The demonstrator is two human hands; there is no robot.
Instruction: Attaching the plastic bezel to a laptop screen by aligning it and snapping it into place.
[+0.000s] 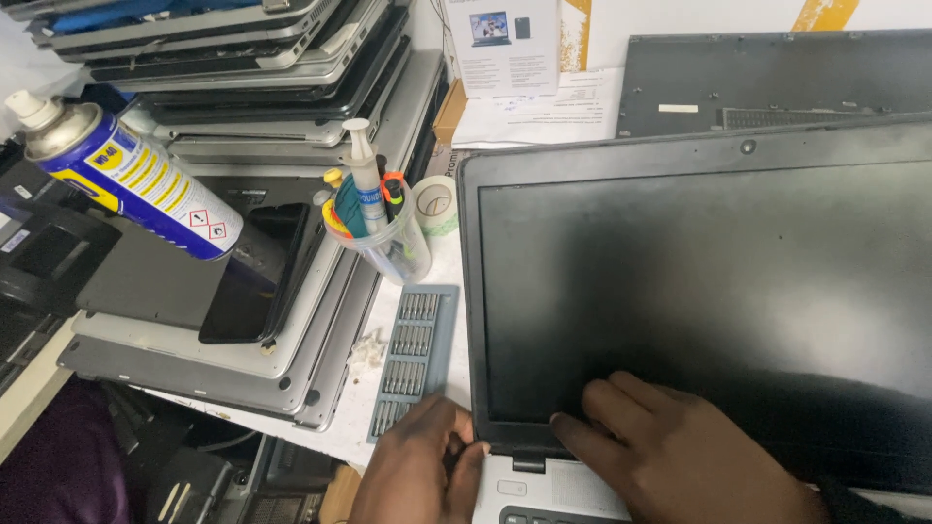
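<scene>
Fingers of the left hand [419, 471] curled at the open laptop [699, 291]'s lower left corner, pinching the bezel; right hand [680, 451] lay flat, unclenched, fingertips on the screen's bottom edge. Beyond sat a bit tray [416, 357].

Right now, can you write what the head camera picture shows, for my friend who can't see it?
Two hands, the left hand and right hand, rest at the bottom edge of an open laptop with a dark screen. Beside it lie a grey tray of screwdriver bits, a clear cup of pens, stacked laptops and a blue spray can.
</scene>
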